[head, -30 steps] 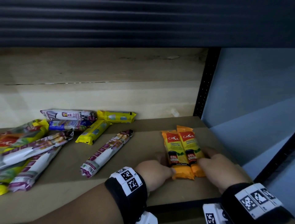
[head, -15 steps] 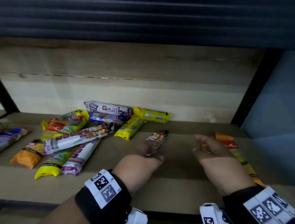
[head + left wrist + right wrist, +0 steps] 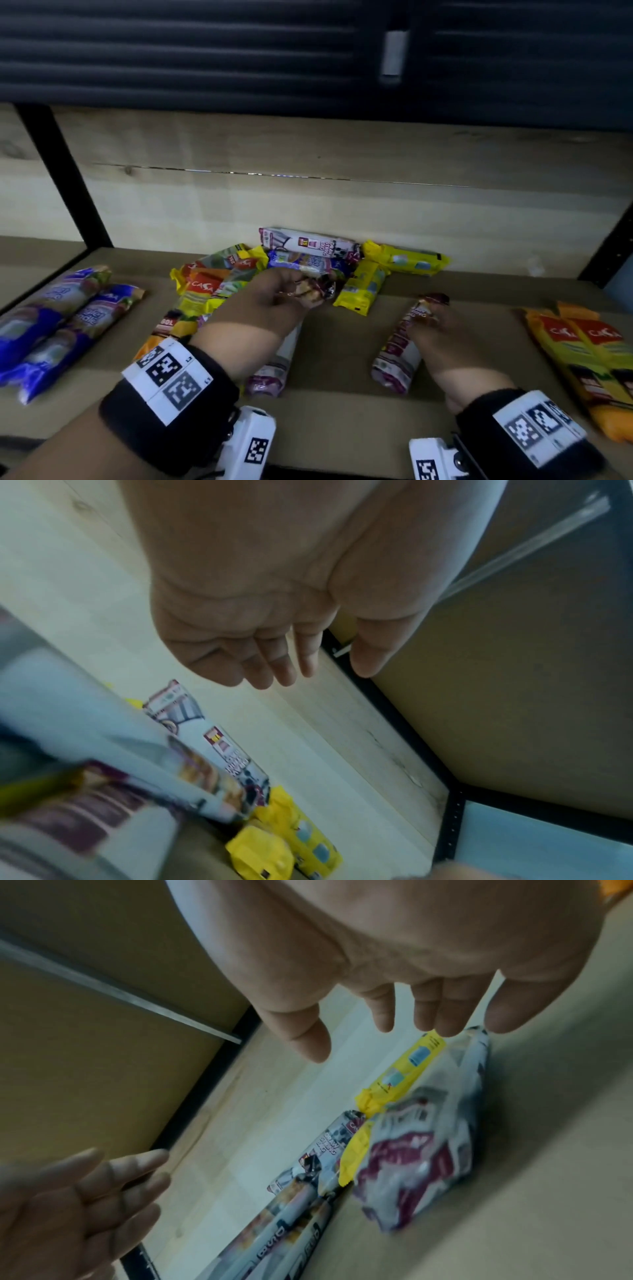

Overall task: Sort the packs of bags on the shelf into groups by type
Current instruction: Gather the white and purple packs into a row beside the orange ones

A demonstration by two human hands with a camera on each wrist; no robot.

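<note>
**Fingers of both hands spread loose over white-and-maroon packs**

Fingers point(image 3: 274, 666) of the left hand point(image 3: 270, 301) lie straight and relaxed in the wrist view, with nothing clasped. This hand hovers over the far end of a white-and-maroon pack point(image 3: 274, 370) that runs from the mixed pile point(image 3: 212, 287) toward the front edge of the shelf point(image 3: 342, 428).

The right hand point(image 3: 442, 339) is just as slack. Its fingers point(image 3: 383, 1010) reach out above the far end of a second white-and-maroon pack point(image 3: 399, 349), which lies alone right of centre. I cannot tell whether they touch it.

Two blue packs point(image 3: 61, 325) lie side by side near the left edge. Two orange packs point(image 3: 582, 353) lie side by side near the right edge.

Along the back edge sit a white drawstring pack point(image 3: 308, 245) and a yellow pack point(image 3: 404, 262). Another yellow pack point(image 3: 359, 287) is angled just in front of them.
</note>
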